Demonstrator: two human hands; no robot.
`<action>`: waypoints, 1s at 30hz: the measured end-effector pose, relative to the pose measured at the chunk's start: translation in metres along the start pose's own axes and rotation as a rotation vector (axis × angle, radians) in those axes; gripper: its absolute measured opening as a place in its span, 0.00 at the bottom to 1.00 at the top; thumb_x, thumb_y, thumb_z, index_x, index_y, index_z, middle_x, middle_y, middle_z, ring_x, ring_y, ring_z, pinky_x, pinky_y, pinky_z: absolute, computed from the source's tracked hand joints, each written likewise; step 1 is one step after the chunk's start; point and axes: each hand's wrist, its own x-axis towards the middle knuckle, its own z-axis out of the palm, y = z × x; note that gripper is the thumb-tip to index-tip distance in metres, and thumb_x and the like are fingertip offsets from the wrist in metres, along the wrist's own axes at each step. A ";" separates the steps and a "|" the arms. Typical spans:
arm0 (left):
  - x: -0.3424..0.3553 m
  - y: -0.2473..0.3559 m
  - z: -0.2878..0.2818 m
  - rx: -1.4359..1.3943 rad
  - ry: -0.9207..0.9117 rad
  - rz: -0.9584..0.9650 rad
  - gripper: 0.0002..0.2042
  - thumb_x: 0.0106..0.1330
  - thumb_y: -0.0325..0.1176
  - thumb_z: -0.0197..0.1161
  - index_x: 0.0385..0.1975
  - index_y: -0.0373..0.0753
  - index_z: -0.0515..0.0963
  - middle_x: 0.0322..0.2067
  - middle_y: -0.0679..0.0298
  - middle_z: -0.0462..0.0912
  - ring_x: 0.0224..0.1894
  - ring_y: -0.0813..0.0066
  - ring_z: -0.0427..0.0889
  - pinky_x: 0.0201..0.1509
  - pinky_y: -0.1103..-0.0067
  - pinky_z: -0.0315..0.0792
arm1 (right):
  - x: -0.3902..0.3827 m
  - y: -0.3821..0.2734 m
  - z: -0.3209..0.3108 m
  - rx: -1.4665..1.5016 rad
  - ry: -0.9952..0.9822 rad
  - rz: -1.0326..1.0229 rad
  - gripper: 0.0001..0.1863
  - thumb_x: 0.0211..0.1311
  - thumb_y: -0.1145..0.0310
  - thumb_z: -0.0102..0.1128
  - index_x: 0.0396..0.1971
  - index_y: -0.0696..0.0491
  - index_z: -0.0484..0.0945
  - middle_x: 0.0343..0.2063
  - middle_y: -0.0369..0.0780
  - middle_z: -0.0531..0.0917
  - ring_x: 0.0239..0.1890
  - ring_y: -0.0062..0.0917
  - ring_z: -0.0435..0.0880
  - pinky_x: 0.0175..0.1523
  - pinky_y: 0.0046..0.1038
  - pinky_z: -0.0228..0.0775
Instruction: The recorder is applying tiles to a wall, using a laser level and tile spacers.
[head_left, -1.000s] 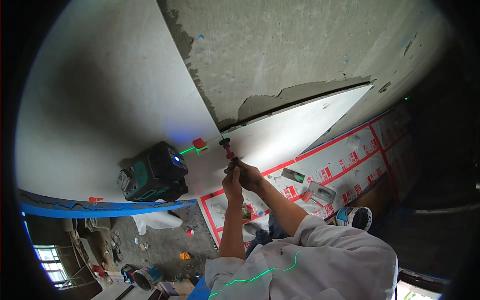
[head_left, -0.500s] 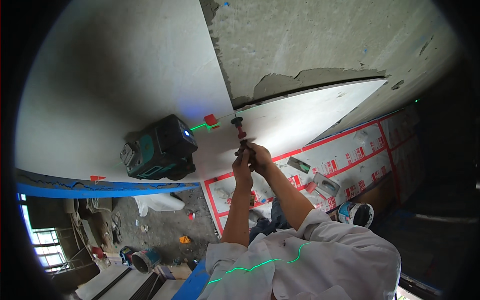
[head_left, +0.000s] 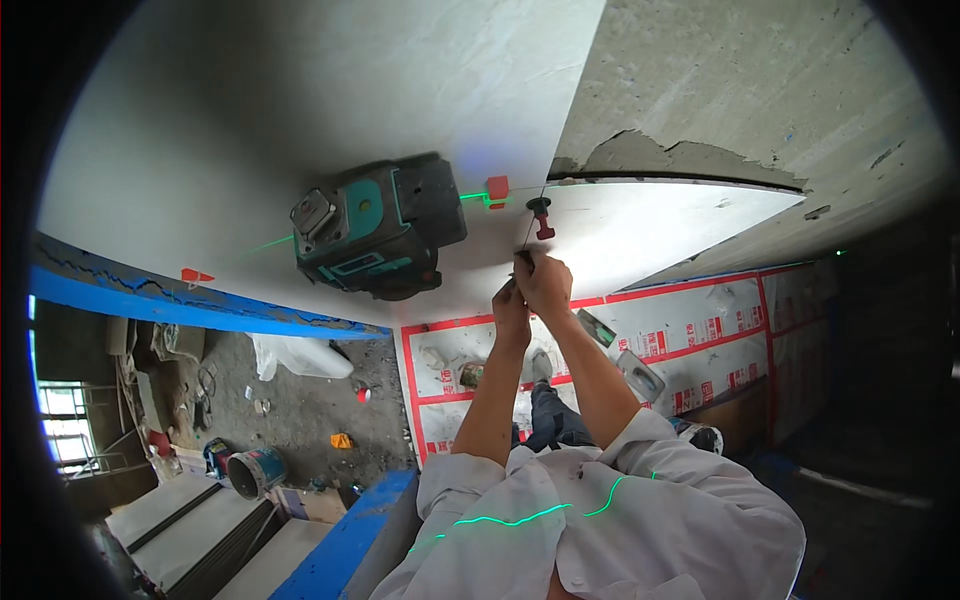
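My right hand (head_left: 546, 286) is closed in a pinch at the lower wall tile (head_left: 640, 220), just under the joint between tiles. Close below it, my left hand (head_left: 512, 318) is closed too, fingertips near the right hand's. Something small and dark shows at the fingers, too hidden to name. Right above the hands, a tile leveler (head_left: 541, 215) with a black disc and red T-handle sits at the joint. A red wedge (head_left: 497, 188) is in the joint to its left. Further left, a black and teal laser level (head_left: 380, 225) casts a green line along the joint.
Another red wedge (head_left: 197, 275) sits far left. Bare mortared wall (head_left: 700, 90) lies upper right. Red-taped sheeting (head_left: 700, 345) covers the floor, with a trowel (head_left: 640, 377) and a bucket (head_left: 703, 437). Lower left are another bucket (head_left: 256, 471) and stacked tiles (head_left: 190, 530).
The view has shifted, so the wall, laser level and leveler appear elsewhere in the picture. My hands stay below the leveler, pinched close together; the dark thing at their fingers shows less.
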 end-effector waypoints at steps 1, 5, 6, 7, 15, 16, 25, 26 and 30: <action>0.001 0.000 -0.004 -0.110 -0.047 -0.016 0.12 0.83 0.36 0.60 0.53 0.35 0.83 0.39 0.71 0.83 0.35 0.84 0.77 0.36 0.80 0.68 | 0.000 0.001 0.002 -0.004 -0.013 -0.004 0.19 0.69 0.51 0.73 0.37 0.55 0.90 0.29 0.43 0.92 0.30 0.37 0.92 0.39 0.40 0.83; -0.009 0.023 0.006 -0.290 -0.076 -0.050 0.12 0.84 0.39 0.61 0.55 0.39 0.83 0.39 0.71 0.85 0.39 0.81 0.81 0.39 0.80 0.70 | 0.002 0.013 -0.005 0.892 -0.341 0.341 0.20 0.76 0.57 0.70 0.38 0.64 0.87 0.29 0.38 0.89 0.31 0.21 0.88 0.34 0.27 0.82; -0.005 0.014 -0.008 -0.168 -0.084 -0.075 0.15 0.85 0.43 0.60 0.56 0.38 0.84 0.44 0.67 0.88 0.42 0.79 0.84 0.41 0.79 0.75 | -0.007 0.012 -0.006 0.903 -0.324 0.293 0.20 0.77 0.58 0.69 0.39 0.64 0.88 0.31 0.38 0.90 0.32 0.22 0.89 0.36 0.26 0.83; 0.000 0.023 -0.012 -0.157 -0.092 -0.067 0.15 0.85 0.43 0.60 0.56 0.38 0.84 0.44 0.67 0.88 0.42 0.79 0.84 0.41 0.79 0.75 | -0.007 0.009 -0.009 0.916 -0.297 0.235 0.19 0.78 0.59 0.68 0.40 0.64 0.88 0.32 0.38 0.90 0.34 0.22 0.90 0.38 0.26 0.84; 0.033 0.075 -0.022 0.465 -0.309 -0.066 0.21 0.82 0.50 0.62 0.58 0.38 0.84 0.52 0.62 0.88 0.53 0.72 0.86 0.58 0.70 0.78 | -0.017 0.024 -0.005 0.609 -0.147 -0.105 0.15 0.80 0.63 0.64 0.52 0.59 0.87 0.33 0.49 0.91 0.31 0.33 0.91 0.41 0.36 0.81; 0.039 0.075 -0.023 0.309 -0.372 -0.137 0.20 0.82 0.50 0.63 0.59 0.39 0.84 0.53 0.63 0.88 0.55 0.71 0.85 0.60 0.69 0.77 | -0.016 0.024 -0.001 0.598 -0.088 -0.158 0.14 0.80 0.65 0.61 0.53 0.59 0.85 0.31 0.50 0.90 0.30 0.35 0.90 0.40 0.37 0.80; 0.057 0.067 -0.028 0.251 -0.228 -0.274 0.15 0.78 0.43 0.70 0.52 0.36 0.85 0.46 0.63 0.88 0.48 0.72 0.87 0.57 0.70 0.81 | -0.016 0.019 -0.002 0.624 -0.109 -0.089 0.10 0.76 0.68 0.63 0.44 0.60 0.85 0.32 0.54 0.90 0.37 0.51 0.91 0.40 0.44 0.81; 0.059 0.065 -0.029 0.299 -0.186 -0.260 0.15 0.76 0.42 0.73 0.49 0.36 0.85 0.43 0.64 0.88 0.45 0.73 0.87 0.55 0.71 0.83 | -0.016 0.018 -0.003 0.681 -0.116 -0.087 0.10 0.75 0.68 0.64 0.43 0.60 0.86 0.32 0.54 0.89 0.37 0.53 0.90 0.40 0.45 0.81; 0.056 0.064 -0.027 0.442 -0.094 -0.221 0.14 0.75 0.41 0.74 0.48 0.37 0.86 0.40 0.65 0.88 0.41 0.74 0.87 0.51 0.71 0.84 | -0.013 0.020 -0.011 0.491 -0.177 -0.118 0.10 0.75 0.68 0.64 0.39 0.59 0.87 0.33 0.52 0.91 0.38 0.49 0.93 0.42 0.42 0.83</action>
